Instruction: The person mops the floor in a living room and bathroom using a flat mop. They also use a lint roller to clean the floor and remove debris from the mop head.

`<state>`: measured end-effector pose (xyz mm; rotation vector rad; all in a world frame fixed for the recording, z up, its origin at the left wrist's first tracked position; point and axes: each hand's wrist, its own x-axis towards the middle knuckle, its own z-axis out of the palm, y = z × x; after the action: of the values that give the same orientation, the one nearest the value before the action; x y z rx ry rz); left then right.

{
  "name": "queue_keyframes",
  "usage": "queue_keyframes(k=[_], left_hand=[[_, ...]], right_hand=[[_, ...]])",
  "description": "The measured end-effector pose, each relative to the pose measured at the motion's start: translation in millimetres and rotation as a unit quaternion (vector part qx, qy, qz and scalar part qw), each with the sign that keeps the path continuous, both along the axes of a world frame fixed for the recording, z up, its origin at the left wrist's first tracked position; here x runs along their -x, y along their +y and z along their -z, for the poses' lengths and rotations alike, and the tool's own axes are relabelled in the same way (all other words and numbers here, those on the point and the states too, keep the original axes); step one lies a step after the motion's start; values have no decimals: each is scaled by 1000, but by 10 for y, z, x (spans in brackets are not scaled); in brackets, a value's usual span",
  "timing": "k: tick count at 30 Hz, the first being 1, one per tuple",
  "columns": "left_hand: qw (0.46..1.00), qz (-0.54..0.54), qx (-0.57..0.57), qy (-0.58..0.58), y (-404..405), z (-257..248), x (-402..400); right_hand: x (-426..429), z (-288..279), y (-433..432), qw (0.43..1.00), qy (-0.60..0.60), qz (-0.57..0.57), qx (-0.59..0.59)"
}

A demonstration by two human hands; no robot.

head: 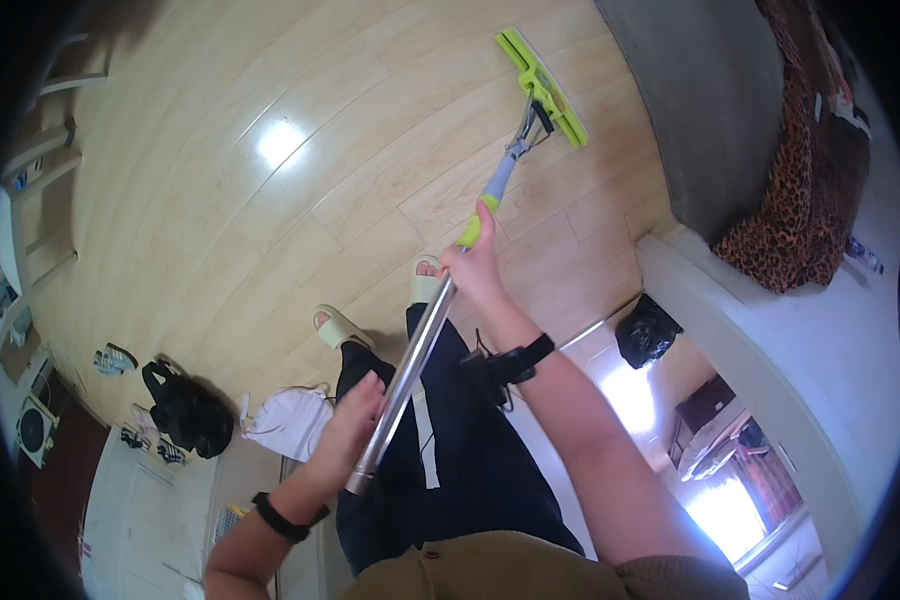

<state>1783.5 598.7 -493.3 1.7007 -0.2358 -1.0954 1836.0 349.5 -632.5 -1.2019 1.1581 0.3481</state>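
A sponge mop with a lime-green head and a steel pole slants across my view. Its head lies far out over the wood-look floor, by the grey side of a draped piece of furniture. My right hand is wrapped around the pole just below the green grip collar, thumb pointing up along it. My left hand is beside the lower pole, near its end, somewhat blurred; whether its fingers grip the pole is unclear. A black wrist strap with a device and cable sits on my right forearm.
Leopard-print cloth hangs at the right over the grey furniture side. A black plastic bag sits by a doorway. Left of my slippered feet are a white bag, a black bag and shoes. Chairs line the far left.
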Motion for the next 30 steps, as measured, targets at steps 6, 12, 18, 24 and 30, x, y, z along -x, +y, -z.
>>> queue_keyframes(k=[6, 12, 18, 24, 30], left_hand=[[702, -183, 45, 687, -16, -233, -641], [756, -147, 17, 638, -350, 212, -885], [696, -184, 131, 681, -1237, 822, -1629], [662, -197, 120, 713, -1076, 640, -1826], [631, -264, 5, 729, 112, -309, -1242]], right_hand=[[-265, 179, 170, 980, 55, 178, -66], [-653, 522, -159, 985, 116, 108, 71], [-1515, 1091, -1423, 983, 116, 65, 125], [-1550, 1081, -1277, 978, 118, 54, 163], [-890, 375, 261, 989, 134, 59, 33]])
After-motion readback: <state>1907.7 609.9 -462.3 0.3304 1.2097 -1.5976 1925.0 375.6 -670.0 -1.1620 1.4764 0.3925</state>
